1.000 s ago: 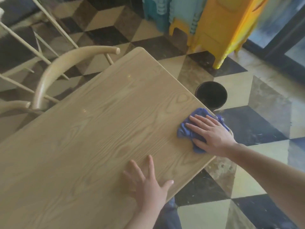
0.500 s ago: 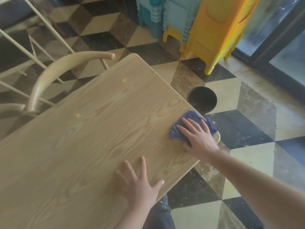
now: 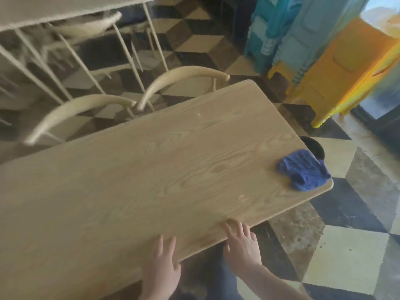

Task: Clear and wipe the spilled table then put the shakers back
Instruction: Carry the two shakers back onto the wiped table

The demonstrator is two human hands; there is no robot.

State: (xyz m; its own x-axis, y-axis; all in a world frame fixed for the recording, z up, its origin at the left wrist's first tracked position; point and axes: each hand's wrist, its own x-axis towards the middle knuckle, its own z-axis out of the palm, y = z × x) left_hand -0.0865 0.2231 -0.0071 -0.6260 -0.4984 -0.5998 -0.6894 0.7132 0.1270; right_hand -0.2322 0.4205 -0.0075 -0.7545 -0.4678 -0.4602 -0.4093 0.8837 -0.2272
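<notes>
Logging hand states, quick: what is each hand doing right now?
Left hand: open, flat on the table, holding nothing.
Right hand: open, fingers at the table edge, holding nothing; blue cloth lies apart.

Daylight entered from the glass door far right; the whole view was soft with motion blur, worst at the far-left chairs; edges bowed.

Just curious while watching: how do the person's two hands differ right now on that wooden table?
The left hand lies flat on the table, fingers spread across the top. The right hand sits further right, with only its fingertips touching the near edge and its palm off the table. Both hands are open and empty, and neither touches the blue cloth lying crumpled by the far right corner.
</notes>
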